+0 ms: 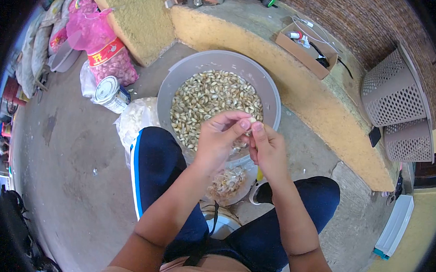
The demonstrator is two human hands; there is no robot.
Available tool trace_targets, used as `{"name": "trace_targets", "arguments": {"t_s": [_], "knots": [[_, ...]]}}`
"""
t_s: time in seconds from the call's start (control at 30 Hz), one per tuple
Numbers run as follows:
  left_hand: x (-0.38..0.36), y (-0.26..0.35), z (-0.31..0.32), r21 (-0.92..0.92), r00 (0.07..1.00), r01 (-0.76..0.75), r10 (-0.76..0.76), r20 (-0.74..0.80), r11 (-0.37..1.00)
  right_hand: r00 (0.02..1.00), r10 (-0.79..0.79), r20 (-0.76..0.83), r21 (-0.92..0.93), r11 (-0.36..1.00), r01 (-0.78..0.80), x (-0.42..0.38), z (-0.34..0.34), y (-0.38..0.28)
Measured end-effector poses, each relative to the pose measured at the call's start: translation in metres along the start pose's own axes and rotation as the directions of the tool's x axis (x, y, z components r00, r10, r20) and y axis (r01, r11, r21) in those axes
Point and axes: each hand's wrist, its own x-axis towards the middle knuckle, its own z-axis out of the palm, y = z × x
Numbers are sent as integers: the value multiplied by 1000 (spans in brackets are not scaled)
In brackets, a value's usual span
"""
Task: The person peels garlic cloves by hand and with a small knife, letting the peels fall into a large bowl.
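A large grey tub (221, 57) holds many garlic cloves (212, 94) in front of me. Above its near right part, my left hand (220, 136) and my right hand (267, 148) meet at the fingertips. Both pinch a small pale clove (251, 120) between thumbs and forefingers. Just below the tub, between my knees, a clear bag or bowl of papery peelings (227, 182) is partly hidden by my left forearm. A clear plastic bag with pale pieces (138, 118) lies beside the tub on the left.
A metal can (112, 93) and a pink mesh sack (111, 63) stand to the left. Behind the tub runs a yellow ledge (261, 43) with a cardboard box (306, 55) on it. Perforated grey baskets (397, 90) and a dark phone (374, 136) are at the right.
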Motion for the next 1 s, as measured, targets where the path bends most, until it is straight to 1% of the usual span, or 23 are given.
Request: {"name": "trace_targets", "arguments": {"t_s": [0.03,0.1,0.13,0.17,0.2,0.23,0.27,0.33,0.4,0.43,0.5,0.53,0.57,0.63,0.67,0.7,0.77,0.8,0.87,0.9,0.93,1.0], "knots": [[2,4,-2,85,996,-75,79,-49,994,997,55,51,16,998,-56,1,-4,1],[10,22,-14,262,961,-205,244,-128,943,995,75,61,-62,996,-71,3,-8,-1],[15,34,-27,253,938,-236,288,-195,938,994,86,68,-102,992,-78,3,-10,-3],[19,46,-41,247,907,-267,329,-263,932,987,92,129,-365,930,-39,3,-11,-6],[19,63,-48,299,847,-355,441,-299,886,976,113,187,-597,802,22,2,-13,-12],[19,77,-70,351,805,-415,519,-287,839,960,146,238,-781,617,100,2,-13,-15],[15,93,-86,452,763,-395,560,-323,800,930,229,289,-850,508,139,1,-13,-8],[5,110,-128,516,679,-356,595,-429,779,847,403,348,-928,278,249,-1,-10,26],[-12,107,-183,598,657,-189,553,-513,779,809,491,323,-944,232,236,0,-5,70],[-23,99,-211,650,646,-35,514,-565,759,788,535,305,-951,206,229,2,-3,93],[-49,73,-274,648,633,164,424,-647,744,775,587,234,-970,196,144,7,0,132],[-64,54,-315,577,604,201,363,-709,792,766,611,199,-976,190,103,8,0,146],[-80,34,-352,501,572,235,298,-764,833,770,609,191,-979,180,100,6,1,154],[-106,1,-397,398,470,299,229,-852,867,776,606,173,-982,163,92,2,0,169],[-116,-10,-411,329,428,337,168,-888,882,782,593,193,-977,191,96,2,-1,181],[-124,-20,-422,256,382,372,105,-918,892,787,580,212,-971,217,102,3,-4,194],[-134,-45,-444,244,358,443,79,-930,863,805,542,242,-957,269,107,5,-5,203],[-134,-46,-441,237,343,474,70,-937,848,819,515,253,-950,293,109,10,-4,200],[-132,-50,-434,299,323,593,120,-939,748,832,483,274,-931,351,102,24,0,193],[-131,-55,-440,292,314,577,123,-942,763,831,480,281,-919,385,88,31,3,175],[-132,-64,-459,291,318,613,108,-942,735,831,477,285,-906,418,71,36,5,157],[-120,-56,-443,307,299,749,113,-947,587,844,444,300,-898,430,93,39,8,119]]}}
